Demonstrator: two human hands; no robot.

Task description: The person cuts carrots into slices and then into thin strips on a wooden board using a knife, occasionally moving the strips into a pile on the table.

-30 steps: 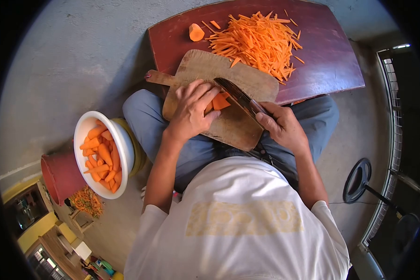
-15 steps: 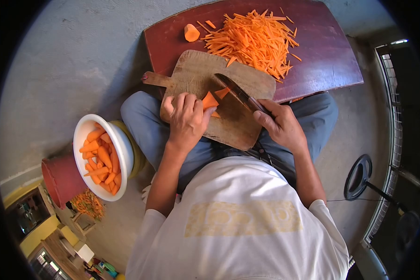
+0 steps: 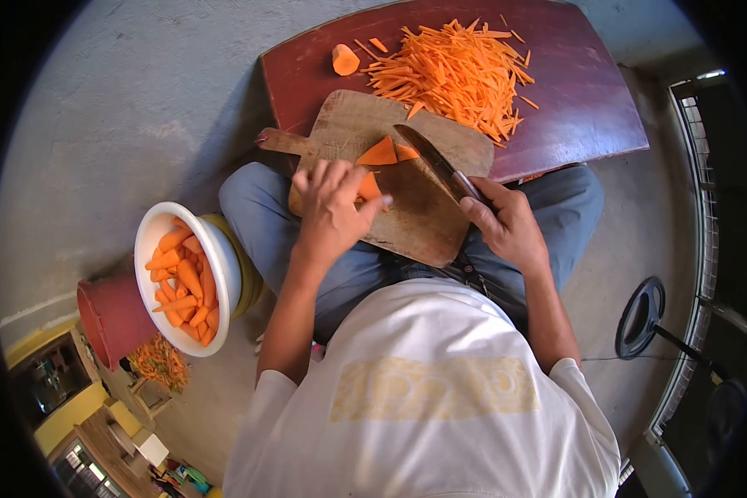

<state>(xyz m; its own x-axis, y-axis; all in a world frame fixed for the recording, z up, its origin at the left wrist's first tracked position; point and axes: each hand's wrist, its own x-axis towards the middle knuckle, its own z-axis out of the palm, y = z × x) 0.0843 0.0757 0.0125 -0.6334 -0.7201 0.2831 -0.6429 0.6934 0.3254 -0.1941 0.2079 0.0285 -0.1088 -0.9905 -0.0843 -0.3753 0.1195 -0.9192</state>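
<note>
My right hand (image 3: 506,220) is closed round the handle of a knife (image 3: 430,159). Its dark blade slants up and left over the wooden cutting board (image 3: 427,220), which rests across my lap. At the board's left side, my left hand (image 3: 334,203) has its fingers curled over a carrot piece (image 3: 370,186), thumb on the near side. Part of that piece is hidden under the fingers. Beyond it lie a flat carrot slice (image 3: 378,152) and a smaller one (image 3: 406,153), close to the blade.
Past the board, a dark red table (image 3: 573,100) bears a heap of carrot strips (image 3: 452,70) and a carrot stub (image 3: 345,60). To the left stands a white basin (image 3: 147,241) of peeled carrots beside a red bucket (image 3: 108,319). Peelings (image 3: 159,361) lie behind.
The larger carrot slice now lies farther up the board, apart from my left hand. My left fingers have shifted over another piece. The knife has moved slightly right.
</note>
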